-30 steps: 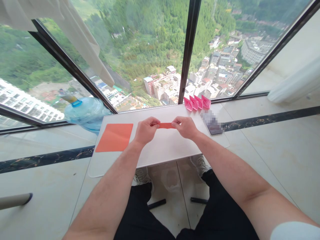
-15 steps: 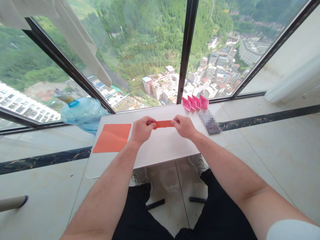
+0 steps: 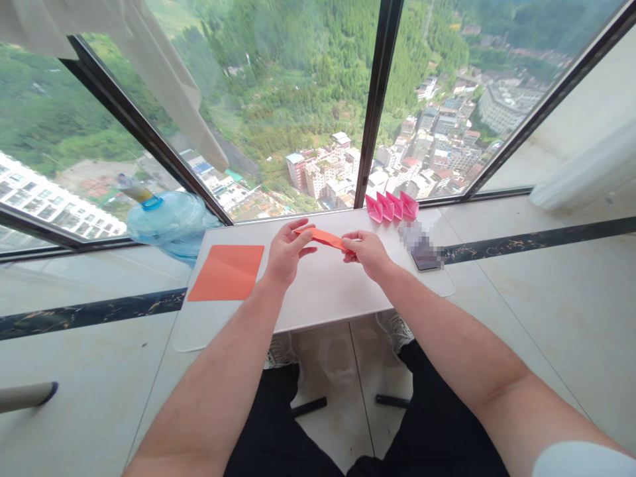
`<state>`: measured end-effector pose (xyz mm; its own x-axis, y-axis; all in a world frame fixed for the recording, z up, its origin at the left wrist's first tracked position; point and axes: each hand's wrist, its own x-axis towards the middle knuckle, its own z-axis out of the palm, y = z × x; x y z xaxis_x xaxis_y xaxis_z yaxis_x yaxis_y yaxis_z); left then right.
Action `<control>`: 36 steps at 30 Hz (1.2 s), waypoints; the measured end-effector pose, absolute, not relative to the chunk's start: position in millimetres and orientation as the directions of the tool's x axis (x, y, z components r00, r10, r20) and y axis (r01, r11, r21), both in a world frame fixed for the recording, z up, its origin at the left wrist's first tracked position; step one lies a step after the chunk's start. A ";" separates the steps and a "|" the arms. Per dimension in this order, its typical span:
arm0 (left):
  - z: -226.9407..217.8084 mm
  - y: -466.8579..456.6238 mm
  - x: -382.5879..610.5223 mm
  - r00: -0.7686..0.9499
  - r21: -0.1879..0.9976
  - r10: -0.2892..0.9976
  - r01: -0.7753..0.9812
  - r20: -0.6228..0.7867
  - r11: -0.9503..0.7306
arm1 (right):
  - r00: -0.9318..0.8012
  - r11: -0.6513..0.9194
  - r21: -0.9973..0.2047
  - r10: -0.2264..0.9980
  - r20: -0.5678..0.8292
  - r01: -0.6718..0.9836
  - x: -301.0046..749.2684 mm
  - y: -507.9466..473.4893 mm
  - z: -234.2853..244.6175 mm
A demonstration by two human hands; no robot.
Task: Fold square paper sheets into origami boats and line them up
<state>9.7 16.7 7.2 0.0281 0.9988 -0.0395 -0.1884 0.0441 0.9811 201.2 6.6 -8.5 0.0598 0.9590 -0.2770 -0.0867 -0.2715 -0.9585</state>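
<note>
A narrow folded strip of orange paper (image 3: 325,238) is held just above the small white table (image 3: 322,291), tilted with its left end higher. My left hand (image 3: 288,248) touches the strip's left end with the thumb and stretched fingers. My right hand (image 3: 365,250) pinches the right end. A flat stack of orange paper sheets (image 3: 227,271) lies on the table to the left of my left hand. Several folded pink paper pieces (image 3: 392,205) stand in a row at the table's far edge, beyond my right hand.
A phone (image 3: 422,246) lies on the table's right side. A large blue water bottle (image 3: 166,225) lies on the floor beyond the table's left corner. Floor-to-ceiling windows with black frames (image 3: 375,99) stand directly behind the table. My legs and shoes are under it.
The strip has been lifted and tilted, left end up. My left hand has loosened from a closed pinch into stretched fingers around the strip's end. My right hand keeps its pinch.
</note>
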 end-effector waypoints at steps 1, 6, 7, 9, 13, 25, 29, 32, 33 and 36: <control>7.2 16.0 11.0 0.066 0.975 0.997 -0.217 -0.036 0.050 | 0.039 -0.299 -0.943 0.951 -0.307 -0.146 199.3 6.4 -8.4; 2.3 15.9 14.5 0.049 0.975 0.998 -0.221 -0.029 0.039 | -0.021 -0.359 -0.919 0.932 -0.361 -0.160 195.4 6.0 -9.3; 1.0 16.6 14.6 0.015 0.981 0.999 -0.191 -0.035 0.038 | 0.002 -0.340 -0.935 0.940 -0.342 -0.102 195.5 5.9 -10.0; -1.4 18.0 14.1 -0.055 0.994 0.998 -0.103 -0.040 0.035 | 0.069 -0.230 -0.972 0.971 -0.227 0.044 195.6 5.4 -12.1; -5.4 19.7 13.0 -0.099 0.998 0.995 0.061 -0.014 0.020 | 0.047 0.130 -0.960 0.988 0.146 0.247 194.1 2.5 -16.7; -10.3 14.4 21.1 -0.019 0.985 0.999 0.164 -0.042 0.044 | -0.191 0.321 -0.678 0.946 0.263 0.661 190.2 -7.6 -16.5; -12.5 15.7 23.0 -0.050 0.986 0.998 0.165 -0.031 0.039 | -0.202 0.329 -0.647 0.943 0.264 0.688 189.9 -7.3 -16.3; -15.1 17.7 22.7 -0.079 0.987 0.996 0.156 -0.031 0.043 | -0.215 0.340 -0.635 0.939 0.268 0.694 189.6 -7.0 -17.3; -16.0 18.2 22.4 -0.083 0.985 0.996 0.166 -0.027 0.041 | -0.219 0.344 -0.630 0.938 0.270 0.697 189.6 -7.1 -17.6; -18.6 19.1 22.2 -0.075 0.973 0.997 0.228 -0.017 0.034 | -0.217 0.340 -0.607 0.939 0.268 0.719 189.2 -7.7 -18.4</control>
